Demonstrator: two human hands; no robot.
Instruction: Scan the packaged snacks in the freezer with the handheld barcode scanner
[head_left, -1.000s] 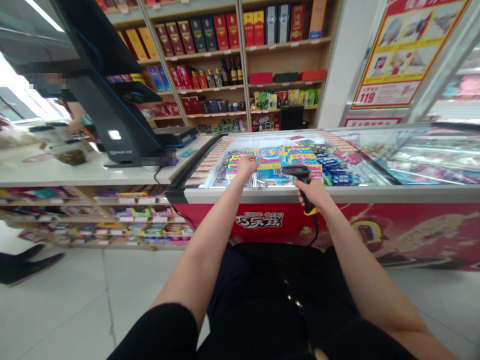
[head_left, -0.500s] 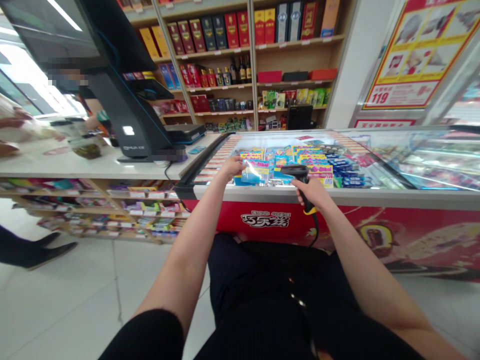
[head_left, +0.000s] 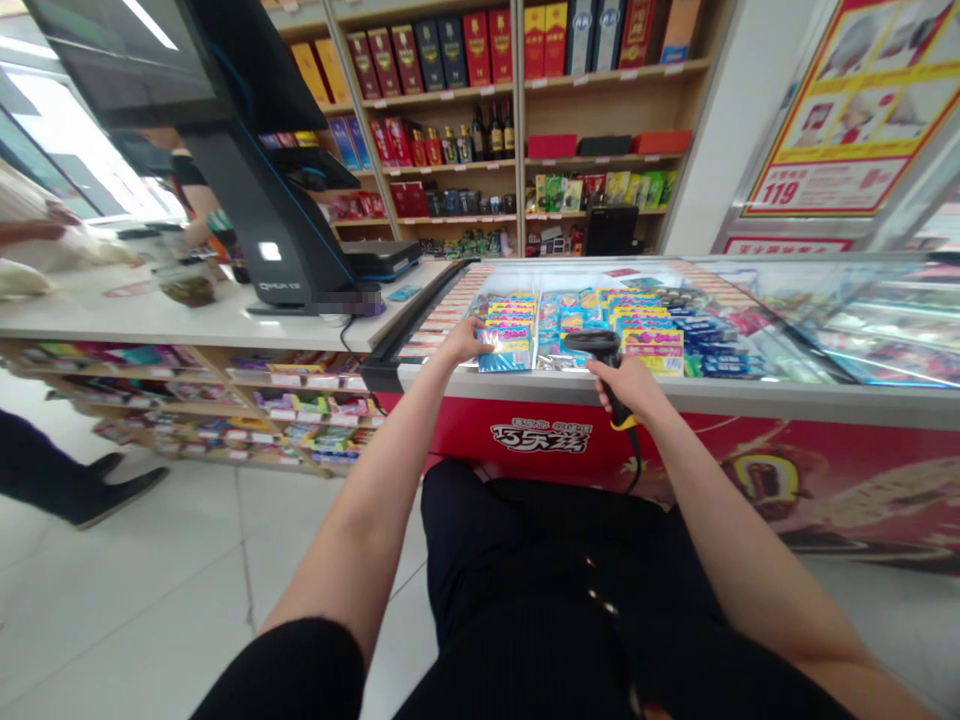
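My left hand is closed at the left edge of a blue, yellow and pink snack packet, the front one of a row of similar packets. The thumb is partly hidden from view. My right hand grips a black barcode scanner by its handle, with the scanner's head over the packets and its cable hanging down. Right of the scanner, more yellow and pink packets lie overlapping, with dark blue packets beside them.
The packets lie on a red chest freezer with a glass top. To the left stands a white counter with a checkout terminal and a jar. Shelves of boxes and bottles rise behind. Another person's leg shows at far left.
The packet at my left hand has gone from tilted and glaring to lying flatter against its row. The scanner stays over the packets. The view has shifted slightly.
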